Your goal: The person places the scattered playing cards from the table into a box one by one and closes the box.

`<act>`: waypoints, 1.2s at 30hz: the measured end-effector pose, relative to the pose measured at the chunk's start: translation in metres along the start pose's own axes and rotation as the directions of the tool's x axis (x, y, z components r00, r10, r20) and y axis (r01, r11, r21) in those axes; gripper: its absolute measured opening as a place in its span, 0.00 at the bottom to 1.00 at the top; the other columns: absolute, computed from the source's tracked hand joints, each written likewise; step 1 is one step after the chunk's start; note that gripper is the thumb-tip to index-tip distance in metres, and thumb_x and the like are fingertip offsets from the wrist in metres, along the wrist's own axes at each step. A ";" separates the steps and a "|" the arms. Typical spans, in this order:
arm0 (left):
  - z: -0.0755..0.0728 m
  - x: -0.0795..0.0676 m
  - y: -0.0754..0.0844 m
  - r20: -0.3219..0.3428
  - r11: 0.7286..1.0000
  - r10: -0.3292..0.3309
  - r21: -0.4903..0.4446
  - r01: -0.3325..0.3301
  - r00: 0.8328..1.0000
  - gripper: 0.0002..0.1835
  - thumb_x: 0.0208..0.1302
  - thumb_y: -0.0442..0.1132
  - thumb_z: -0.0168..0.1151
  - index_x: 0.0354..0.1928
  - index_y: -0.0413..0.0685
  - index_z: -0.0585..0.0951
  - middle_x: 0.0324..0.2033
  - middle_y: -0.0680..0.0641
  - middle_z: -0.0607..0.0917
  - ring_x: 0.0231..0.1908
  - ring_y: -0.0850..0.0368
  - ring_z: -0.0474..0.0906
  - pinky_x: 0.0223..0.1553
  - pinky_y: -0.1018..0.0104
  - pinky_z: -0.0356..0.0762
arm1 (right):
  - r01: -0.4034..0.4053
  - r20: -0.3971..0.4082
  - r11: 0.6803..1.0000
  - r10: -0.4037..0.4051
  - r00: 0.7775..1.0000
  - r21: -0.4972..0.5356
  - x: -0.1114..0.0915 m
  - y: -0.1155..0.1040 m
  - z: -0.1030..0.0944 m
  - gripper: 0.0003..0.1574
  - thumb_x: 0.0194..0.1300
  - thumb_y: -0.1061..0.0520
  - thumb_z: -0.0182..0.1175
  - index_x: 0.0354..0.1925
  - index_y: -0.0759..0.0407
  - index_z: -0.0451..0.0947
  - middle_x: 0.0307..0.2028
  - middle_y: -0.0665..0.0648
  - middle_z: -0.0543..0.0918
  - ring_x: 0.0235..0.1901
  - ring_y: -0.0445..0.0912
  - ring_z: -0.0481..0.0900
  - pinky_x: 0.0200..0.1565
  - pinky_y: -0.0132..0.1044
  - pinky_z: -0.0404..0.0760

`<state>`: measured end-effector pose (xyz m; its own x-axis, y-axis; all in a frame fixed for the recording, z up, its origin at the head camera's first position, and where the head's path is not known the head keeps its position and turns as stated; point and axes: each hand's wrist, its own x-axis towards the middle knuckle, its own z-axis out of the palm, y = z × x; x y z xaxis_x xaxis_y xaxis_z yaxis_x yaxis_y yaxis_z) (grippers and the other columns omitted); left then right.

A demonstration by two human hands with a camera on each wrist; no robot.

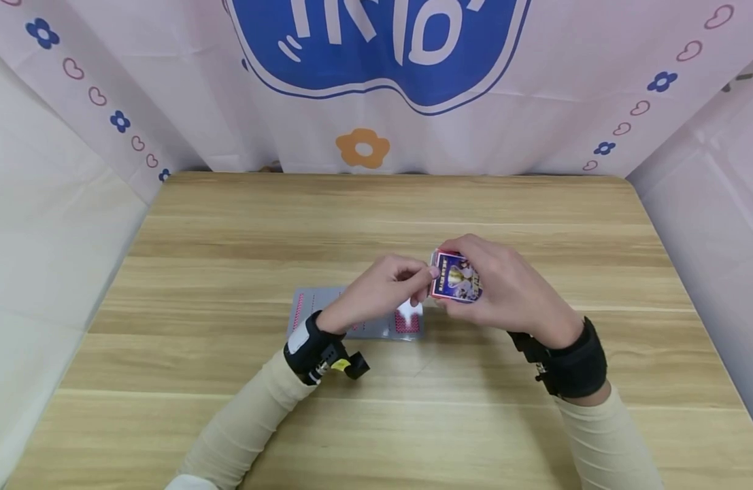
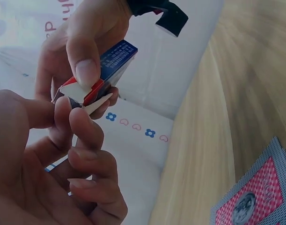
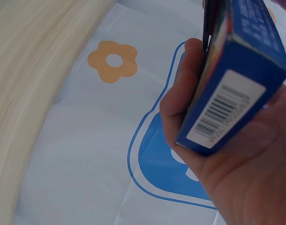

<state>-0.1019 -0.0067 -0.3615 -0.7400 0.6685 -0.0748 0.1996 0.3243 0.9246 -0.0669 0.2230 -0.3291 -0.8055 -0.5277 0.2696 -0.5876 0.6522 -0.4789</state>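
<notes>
A small blue and red card box (image 1: 457, 278) is held over the table in my right hand (image 1: 512, 291), thumb on one side and fingers on the other. Its printed face shows a gold trophy-like picture. My left hand (image 1: 385, 289) pinches at the box's left end between thumb and index finger. In the left wrist view, pale flaps (image 2: 76, 92) stand out at that end, with the left fingertips on them. The right wrist view shows the other end, closed, with a barcode label (image 3: 226, 108). Whatever is inside the box is hidden.
Playing cards (image 1: 407, 325) with grey borders and pink-red backs lie face down in a row on the wooden table (image 1: 425, 422), partly under my left hand and wrist. A printed white cloth (image 1: 186, 102) hangs behind the table's far edge.
</notes>
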 end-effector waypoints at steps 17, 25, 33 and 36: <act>-0.006 0.004 -0.004 -0.085 0.997 -0.066 -0.042 0.063 0.994 0.26 0.86 0.55 0.40 0.36 0.50 0.81 0.28 0.50 0.80 0.27 0.56 0.70 0.30 0.66 0.66 | -0.017 -0.016 1.000 0.017 1.000 -0.010 0.001 0.003 -0.002 0.41 0.55 0.48 0.79 0.61 0.62 0.75 0.50 0.55 0.85 0.41 0.44 0.83 0.41 0.40 0.86; 0.007 0.006 -0.021 -0.059 0.765 -0.107 0.632 0.120 0.993 0.18 0.73 0.53 0.67 0.51 0.45 0.84 0.37 0.47 0.86 0.37 0.53 0.76 0.41 0.62 0.75 | -0.047 -0.015 0.998 0.047 0.999 -0.029 -0.001 0.002 -0.003 0.41 0.56 0.45 0.79 0.61 0.60 0.75 0.50 0.54 0.84 0.42 0.44 0.83 0.42 0.41 0.85; 0.014 0.003 -0.032 -0.021 0.611 -0.165 0.783 0.119 0.986 0.41 0.51 0.62 0.82 0.58 0.45 0.78 0.47 0.41 0.82 0.49 0.48 0.69 0.53 0.57 0.70 | -0.079 0.004 0.996 0.080 0.997 -0.041 0.000 0.001 -0.003 0.40 0.57 0.44 0.78 0.62 0.59 0.75 0.50 0.54 0.84 0.42 0.46 0.83 0.43 0.42 0.85; 0.015 0.004 -0.032 -0.031 0.627 -0.176 0.767 0.136 0.984 0.40 0.49 0.62 0.83 0.56 0.45 0.78 0.45 0.41 0.81 0.49 0.47 0.66 0.48 0.59 0.71 | -0.081 0.005 0.996 0.081 0.997 -0.044 0.000 0.001 -0.003 0.40 0.57 0.45 0.78 0.62 0.59 0.75 0.50 0.54 0.84 0.42 0.45 0.83 0.44 0.42 0.85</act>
<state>-0.1017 -0.0046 -0.3970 -0.7828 0.5801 -0.2251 0.5173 0.8077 0.2829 -0.0675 0.2255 -0.3266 -0.8502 -0.4759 0.2254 -0.5233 0.7161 -0.4619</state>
